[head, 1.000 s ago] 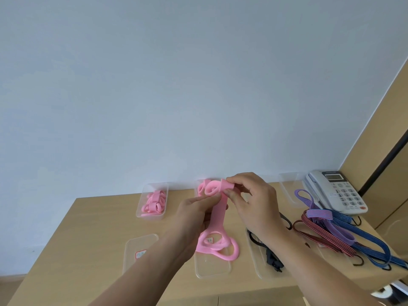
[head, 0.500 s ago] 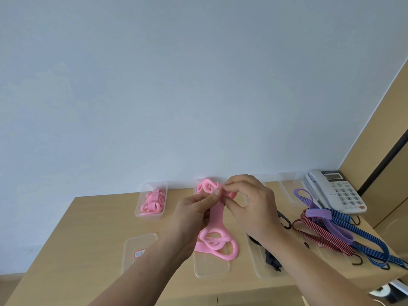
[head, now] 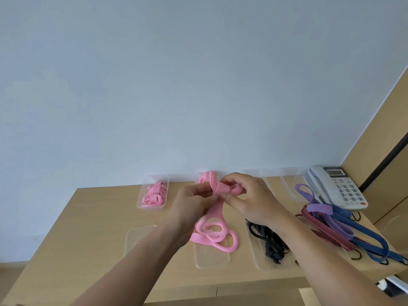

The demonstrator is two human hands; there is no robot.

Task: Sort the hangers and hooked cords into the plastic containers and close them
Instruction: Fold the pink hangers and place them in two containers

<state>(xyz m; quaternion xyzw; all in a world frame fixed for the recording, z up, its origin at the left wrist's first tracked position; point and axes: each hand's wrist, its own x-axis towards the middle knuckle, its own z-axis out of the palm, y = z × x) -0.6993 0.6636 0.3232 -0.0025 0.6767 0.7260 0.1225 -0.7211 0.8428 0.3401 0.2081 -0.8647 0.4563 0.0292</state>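
Both hands hold a pink flexible hanger [head: 215, 228] above the table's middle. My left hand [head: 194, 202] pinches its strap and my right hand [head: 249, 199] folds the upper end over; the looped lower end hangs down onto a clear lid [head: 212, 257]. A clear container [head: 153, 193] at the back left holds several pink hangers. Another container [head: 206, 178] behind my hands holds more pink pieces, mostly hidden. Black cords [head: 268, 239] lie on a clear tray right of centre. Red, purple and blue hooked cords [head: 344, 230] lie in a heap at the right.
A loose clear lid [head: 138, 237] lies front left on the wooden table [head: 88, 228]. Two empty clear containers [head: 289, 182] stand at the back right. A white desk phone [head: 337, 186] sits at the far right next to a wooden panel. A pale wall rises behind.
My hands have folded the hanger's top end further over, and the lower loops have sunk closer to the lid. Nothing else has moved.
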